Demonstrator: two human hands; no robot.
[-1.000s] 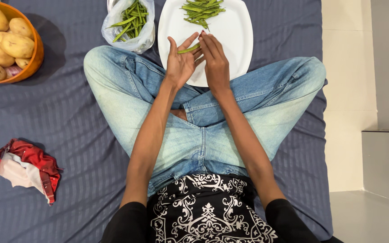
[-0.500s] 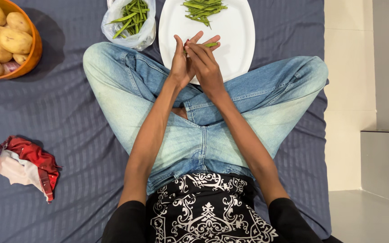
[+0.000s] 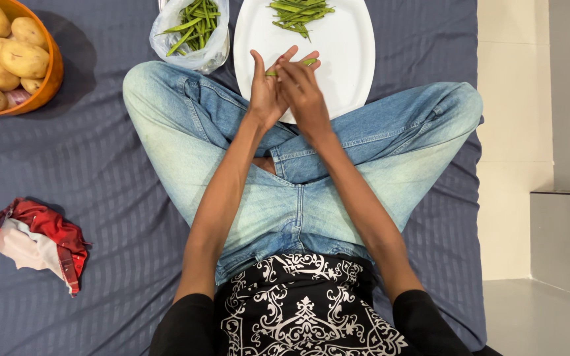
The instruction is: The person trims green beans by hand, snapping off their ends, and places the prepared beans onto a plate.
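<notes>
Hands meet over the near edge of the white plate [image 3: 344, 59], both arms stretched forward across the crossed legs in light blue jeans [image 3: 285, 171]. Left hand [image 3: 266, 92] is upright, palm turned inward, fingers spread and pointing away from the body. Right hand [image 3: 303, 92] lies across it from the right, fingers curled, pinching a green bean [image 3: 306, 63] together with the left fingertips. Bean sits just above the plate's near part, its tip poking out to the right of the fingers; most of it is hidden by the right hand. Both hands grasping the bean.

Around the plate: pile of green beans [image 3: 298, 12] on its far part, well apart from the hands. Clear plastic bag [image 3: 192, 33] with more beans just left of the plate, touching the knee. Orange bowl [image 3: 53, 72] of potatoes [image 3: 8, 53] far left of the plate. Red and white cloth [image 3: 37, 240] crumpled, far left and nearer the body. All rests on a dark blue striped bed sheet [image 3: 100, 165]. Pale floor [image 3: 536, 132] right of the plate, past the sheet's edge.
</notes>
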